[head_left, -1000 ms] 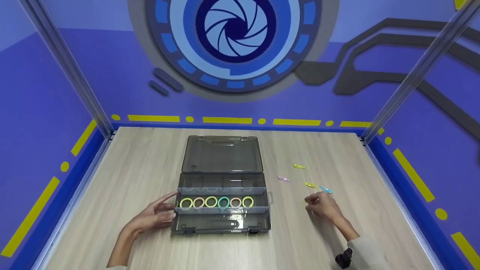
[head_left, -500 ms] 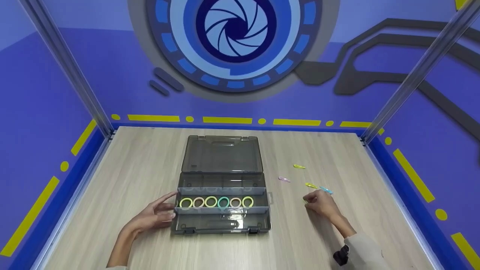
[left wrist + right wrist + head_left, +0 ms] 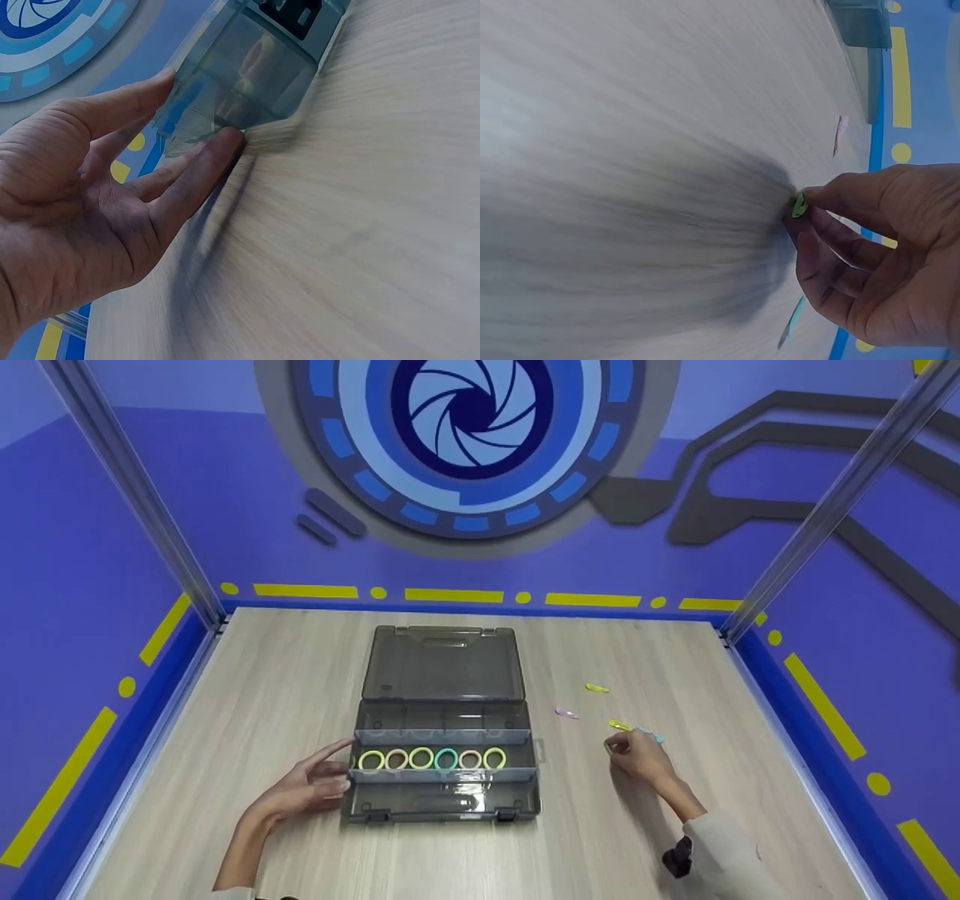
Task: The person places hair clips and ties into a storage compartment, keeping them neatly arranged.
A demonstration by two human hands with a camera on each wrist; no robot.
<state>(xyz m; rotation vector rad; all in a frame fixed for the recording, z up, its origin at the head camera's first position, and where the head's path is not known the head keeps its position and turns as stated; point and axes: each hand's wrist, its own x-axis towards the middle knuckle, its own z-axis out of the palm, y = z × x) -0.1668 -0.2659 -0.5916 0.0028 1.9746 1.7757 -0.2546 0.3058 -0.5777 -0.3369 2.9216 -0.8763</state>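
Note:
My right hand (image 3: 643,757) pinches a small green hair clip (image 3: 799,205) between thumb and fingers, close over the table on the right. A blue hair clip (image 3: 791,322) lies just beyond that hand, partly covered by it in the head view. Around it are a yellow hair clip (image 3: 619,725), another yellow one (image 3: 597,688) farther back and a pink one (image 3: 566,713). On the other side, my left hand (image 3: 296,795) touches the left end of a smoky plastic organizer box (image 3: 442,815) with extended fingers. Its lid (image 3: 444,664) is laid back.
Several pastel rings (image 3: 446,759) stand in a row in the box's middle compartment, between clear dividers. The front and back compartments show bare floors. Blue printed walls (image 3: 480,574) and metal posts (image 3: 814,502) bound the table (image 3: 300,660).
My right hand has shifted slightly left and away from me, covering more of the blue clip. The left hand and box keep their places; the head view has tilted slightly.

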